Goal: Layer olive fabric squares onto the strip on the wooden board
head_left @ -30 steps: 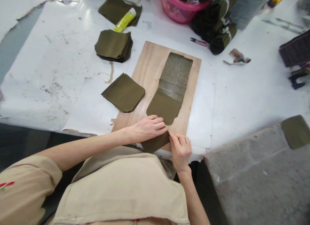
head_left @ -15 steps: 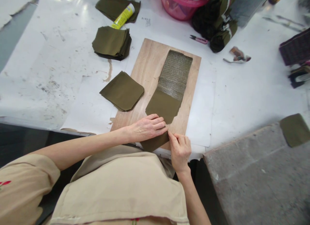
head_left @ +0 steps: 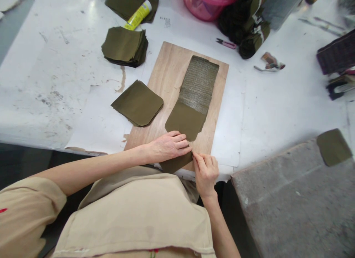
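Note:
An olive-green fabric piece (head_left: 177,163) lies at the near edge of a wooden board (head_left: 158,71). My left hand (head_left: 170,145) rests flat over its upper part, fingers stretched out and pointing right. With thumb and index finger, my right hand (head_left: 205,173) pinches the right edge of that piece beside my left fingertips. Just beyond my hands, overlapping olive pieces (head_left: 187,119) run up the board, the farther ones with a shiny, streaked coating (head_left: 200,78). A small stack of olive fabric pieces (head_left: 138,104) sits on the board's left edge.
Farther left stand a thicker fabric stack (head_left: 123,45) and a yellow tube (head_left: 138,15) on more fabric. A pink basket (head_left: 208,8), dark yarn bundles (head_left: 249,39) and pink thread snips (head_left: 226,43) lie beyond the board. At right, a grey slab (head_left: 294,191) carries one olive piece (head_left: 334,147).
The view has shifted slightly, so the table things sit a little farther left and up. Both hands keep nearly the same hold on the fabric piece.

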Tool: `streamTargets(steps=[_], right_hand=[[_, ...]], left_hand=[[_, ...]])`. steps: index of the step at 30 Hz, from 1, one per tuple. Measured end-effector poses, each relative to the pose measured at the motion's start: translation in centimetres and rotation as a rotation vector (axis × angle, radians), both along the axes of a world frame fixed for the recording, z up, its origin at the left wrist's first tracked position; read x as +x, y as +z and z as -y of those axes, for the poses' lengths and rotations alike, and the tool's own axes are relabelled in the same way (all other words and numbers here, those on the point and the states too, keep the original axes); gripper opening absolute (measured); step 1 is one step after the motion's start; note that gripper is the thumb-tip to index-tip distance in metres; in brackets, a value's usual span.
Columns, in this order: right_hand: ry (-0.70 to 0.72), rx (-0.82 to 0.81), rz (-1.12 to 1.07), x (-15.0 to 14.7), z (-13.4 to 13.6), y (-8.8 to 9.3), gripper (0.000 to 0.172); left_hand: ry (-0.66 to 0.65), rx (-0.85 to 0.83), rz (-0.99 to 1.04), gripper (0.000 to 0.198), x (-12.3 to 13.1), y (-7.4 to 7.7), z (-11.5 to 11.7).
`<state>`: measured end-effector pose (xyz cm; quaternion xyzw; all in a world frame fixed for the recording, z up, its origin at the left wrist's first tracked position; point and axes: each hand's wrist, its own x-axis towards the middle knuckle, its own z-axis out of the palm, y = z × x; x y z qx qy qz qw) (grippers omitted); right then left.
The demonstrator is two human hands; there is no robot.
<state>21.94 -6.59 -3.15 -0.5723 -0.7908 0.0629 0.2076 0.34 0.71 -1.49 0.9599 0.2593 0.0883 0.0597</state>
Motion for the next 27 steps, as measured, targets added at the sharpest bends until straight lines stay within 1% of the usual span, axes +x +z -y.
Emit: streamTargets(steps=[8,16,20,27], right_hand=[[-0.001,0.008,0.023,0.10,0.17,-0.06,0.020],[0.024,0.007,0.070,0.50,0.40,-0.18,0.023],[0.030,0.017,0.071,0.61,0.49,-0.16,0.023],[-0.021,-0.013,0.023,0.46,0.46,0.07,0.019]], left_hand=[[-0.014,0.039,-0.041,0.027,-0.02,-0.01,0.07],[-0.017,0.011,-0.080,0.030,0.06,0.05,0.17],[-0.018,0.036,-0.064,0.030,0.10,0.04,0.24],[-0.012,0.054,-0.036,0.031,0.12,-0.29,0.40]])
